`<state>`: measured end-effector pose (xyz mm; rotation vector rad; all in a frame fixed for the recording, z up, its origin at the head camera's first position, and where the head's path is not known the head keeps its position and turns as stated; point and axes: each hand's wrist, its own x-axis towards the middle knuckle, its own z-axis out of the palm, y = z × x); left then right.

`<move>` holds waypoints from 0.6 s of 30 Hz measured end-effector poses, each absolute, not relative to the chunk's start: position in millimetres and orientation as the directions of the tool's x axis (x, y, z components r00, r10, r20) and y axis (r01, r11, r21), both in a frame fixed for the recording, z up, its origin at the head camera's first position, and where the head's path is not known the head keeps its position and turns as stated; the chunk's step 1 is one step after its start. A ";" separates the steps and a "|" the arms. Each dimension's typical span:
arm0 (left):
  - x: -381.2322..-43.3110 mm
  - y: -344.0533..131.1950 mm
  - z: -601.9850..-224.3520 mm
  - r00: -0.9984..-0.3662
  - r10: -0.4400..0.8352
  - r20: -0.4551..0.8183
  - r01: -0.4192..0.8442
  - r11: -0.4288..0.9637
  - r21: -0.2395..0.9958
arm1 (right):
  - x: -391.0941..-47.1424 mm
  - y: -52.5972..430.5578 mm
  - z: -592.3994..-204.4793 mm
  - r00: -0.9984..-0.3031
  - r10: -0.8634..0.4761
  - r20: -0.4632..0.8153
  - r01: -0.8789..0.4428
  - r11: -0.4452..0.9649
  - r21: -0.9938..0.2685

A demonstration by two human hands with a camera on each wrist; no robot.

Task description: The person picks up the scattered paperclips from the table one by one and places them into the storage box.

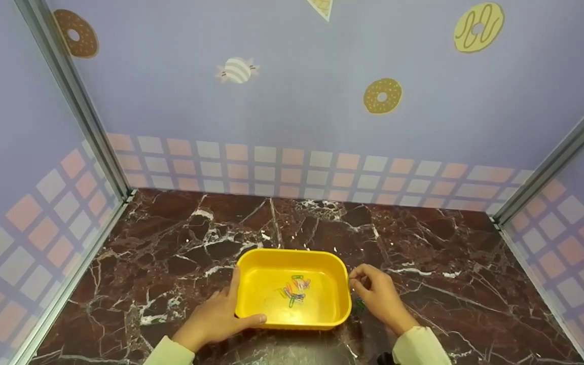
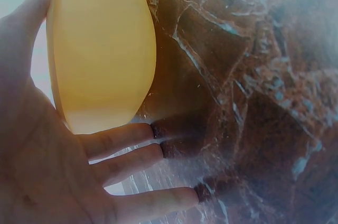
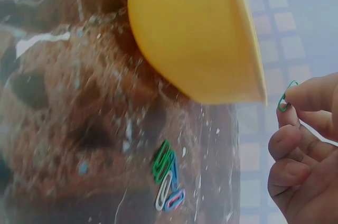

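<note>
A yellow plastic box (image 1: 259, 304) stands on the marbled surface, with several coloured paper clips (image 1: 296, 291) lying inside. My left hand (image 1: 216, 314) steadies it at the near left corner, index finger along the left side and thumb at the front rim. In the left wrist view, its other fingers stretch out straight beside the box. Just off the box's right rim, my right hand (image 1: 380, 294) pinches a green paper clip (image 3: 284, 97) between thumb and forefinger. Below that hand, green clips (image 3: 163, 161), a white clip (image 3: 163, 191) and blue and pink ones (image 3: 175, 200) lie on the surface.
The dark red marbled tabletop (image 1: 454, 289) stretches around the box. Lilac panels with a checked border (image 1: 292, 175) enclose it at the back and both sides. Metal posts (image 1: 76, 106) stand at the back corners.
</note>
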<state>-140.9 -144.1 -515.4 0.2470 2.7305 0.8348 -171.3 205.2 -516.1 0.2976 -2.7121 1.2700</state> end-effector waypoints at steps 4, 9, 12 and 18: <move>-141.4 -143.5 -516.0 -0.951 0.238 -0.200 0.087 0.821 0.564 | -172.3 198.0 -512.9 -0.969 -0.143 0.203 -0.248 0.587 -0.770; -139.8 -142.7 -516.1 -0.957 0.243 -0.157 0.126 0.839 0.529 | -173.6 190.1 -511.0 -0.962 -0.166 0.216 -0.272 0.579 -0.769; -138.2 -142.2 -515.9 -0.961 0.252 -0.117 0.162 0.849 0.503 | -174.8 186.1 -510.9 -0.958 -0.177 0.224 -0.285 0.593 -0.753; -138.9 -139.6 -514.8 -0.969 0.239 -0.068 0.177 0.856 0.486 | -175.9 180.1 -509.8 -0.955 -0.185 0.231 -0.296 0.604 -0.740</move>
